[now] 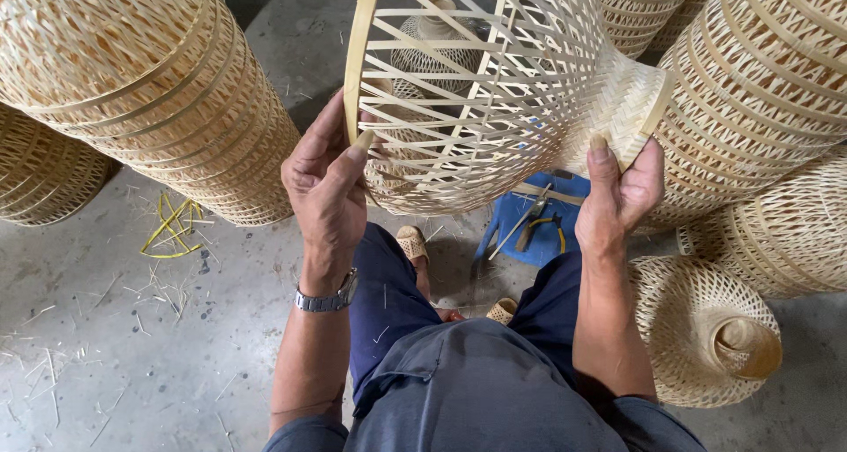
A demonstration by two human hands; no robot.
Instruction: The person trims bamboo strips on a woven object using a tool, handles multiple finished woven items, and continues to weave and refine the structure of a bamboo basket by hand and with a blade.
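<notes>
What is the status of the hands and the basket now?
Left hand grips wide rim of woven basket. Right hand grips its narrow neck. Basket held sideways above knees. Pliers below; nothing blocking.

Stacked baskets (159,90), pliers (540,229), yellow strips (172,227)

Bare forearms, dark blue clothing, woven sandals.

Seen from above in the head view: left hand (325,187) and right hand (618,196) both bare, no gloves, no rings visible. Metal link wristwatch (328,298) on the left wrist, silver-toned, face turned away. Short sleeves (304,434) of a grey-blue top ending near the elbows. Dark navy trousers (388,302) with small pale flecks, possibly bits of fibre. Tan open-weave sandals (412,242) on the feet, one largely hidden behind the knee.
</notes>
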